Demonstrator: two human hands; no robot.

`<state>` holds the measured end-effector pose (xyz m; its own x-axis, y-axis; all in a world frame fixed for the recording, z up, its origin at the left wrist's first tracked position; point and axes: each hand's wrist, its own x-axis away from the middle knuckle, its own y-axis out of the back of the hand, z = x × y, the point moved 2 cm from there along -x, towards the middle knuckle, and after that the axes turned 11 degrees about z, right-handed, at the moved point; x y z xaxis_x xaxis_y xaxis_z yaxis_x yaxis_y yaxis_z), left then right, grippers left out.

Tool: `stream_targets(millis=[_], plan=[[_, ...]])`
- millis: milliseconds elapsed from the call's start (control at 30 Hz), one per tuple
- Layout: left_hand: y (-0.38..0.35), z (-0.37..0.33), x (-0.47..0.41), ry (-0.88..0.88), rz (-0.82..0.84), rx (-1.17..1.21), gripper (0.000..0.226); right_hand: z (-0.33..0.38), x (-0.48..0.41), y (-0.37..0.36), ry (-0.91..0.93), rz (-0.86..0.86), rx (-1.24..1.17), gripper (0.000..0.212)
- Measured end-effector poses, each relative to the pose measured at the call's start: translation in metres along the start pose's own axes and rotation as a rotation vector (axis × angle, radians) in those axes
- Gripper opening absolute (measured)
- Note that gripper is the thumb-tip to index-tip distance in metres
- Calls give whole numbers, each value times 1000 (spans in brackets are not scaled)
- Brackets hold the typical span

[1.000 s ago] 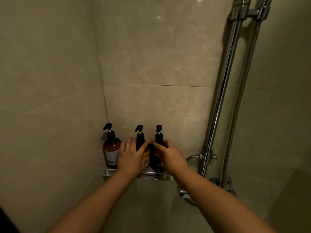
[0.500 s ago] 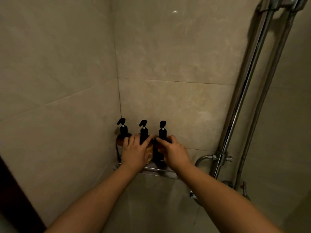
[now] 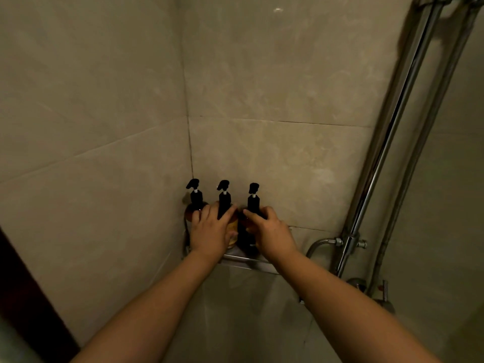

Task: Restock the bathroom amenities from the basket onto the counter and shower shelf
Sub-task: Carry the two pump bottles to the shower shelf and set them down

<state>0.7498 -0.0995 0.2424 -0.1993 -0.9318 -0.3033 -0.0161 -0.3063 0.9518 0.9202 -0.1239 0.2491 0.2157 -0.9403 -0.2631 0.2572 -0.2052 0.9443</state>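
Three amber pump bottles with black pumps stand in a row on the metal shower shelf (image 3: pixel 246 260) in the tiled corner. My left hand (image 3: pixel 210 233) wraps round the middle bottle (image 3: pixel 224 197), its fingers reaching toward the left bottle (image 3: pixel 196 196). My right hand (image 3: pixel 269 231) grips the body of the right bottle (image 3: pixel 253 199), thumb at its shoulder. Both hands cover most of the bottle bodies. The basket is out of view.
A chrome shower rail (image 3: pixel 387 142) and hose (image 3: pixel 424 142) run up the right wall, with the hose connector (image 3: pixel 337 242) and mixer valve (image 3: pixel 377 292) below, close to my right forearm. A dark door edge (image 3: pixel 23 292) lies at lower left.
The view has drifted left and slightly closer. My left hand has moved a little left over the middle bottle toward the left one. My right hand stays on the right bottle.
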Motion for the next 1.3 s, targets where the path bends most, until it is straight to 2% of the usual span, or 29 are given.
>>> stream_targets(millis=[367,500,667,833,967,1133,1300], plan=[[-5,2,-1,-14,2,-43,78,8,1,-3,-71,5,85,73],[-7,1,0,-17,44,-28,86,6,2,-7,-77,-5,86,76],[-6,1,3,-37,80,6,96,5,12,-10,-55,-47,-3,63],[-5,-5,4,-10,122,51,90,6,19,-14,-29,13,-26,74],[3,-9,4,-18,220,40,103,8,18,-9,-33,68,-43,80],[21,-18,21,30,324,46,106,5,13,5,9,296,70,97],[27,-28,53,108,399,18,99,9,23,8,72,327,38,96]])
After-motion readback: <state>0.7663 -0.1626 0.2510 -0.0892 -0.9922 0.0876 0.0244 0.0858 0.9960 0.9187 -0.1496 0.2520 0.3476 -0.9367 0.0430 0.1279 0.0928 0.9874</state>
